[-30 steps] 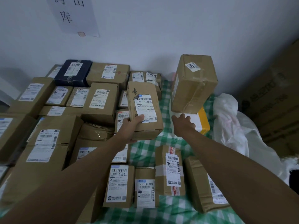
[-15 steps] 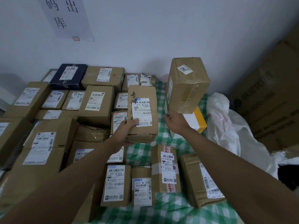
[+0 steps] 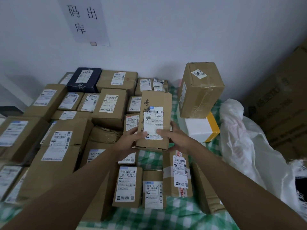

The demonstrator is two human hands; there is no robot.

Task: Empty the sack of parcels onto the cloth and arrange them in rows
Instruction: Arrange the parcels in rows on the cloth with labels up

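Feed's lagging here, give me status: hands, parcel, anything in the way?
Left hand and right hand both grip the brown parcel, label up, above the checked cloth. Bare cloth below; boxes close on both sides.

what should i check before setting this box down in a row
1. Both hands on the box: ok, left hand and right hand hold its lower end.
2. Label facing up: ok.
3. Bare green checked cloth under the box: ok, a patch shows.
4. Tall box stacked on white box steady: cannot tell.
5. Sack emptied: cannot tell.
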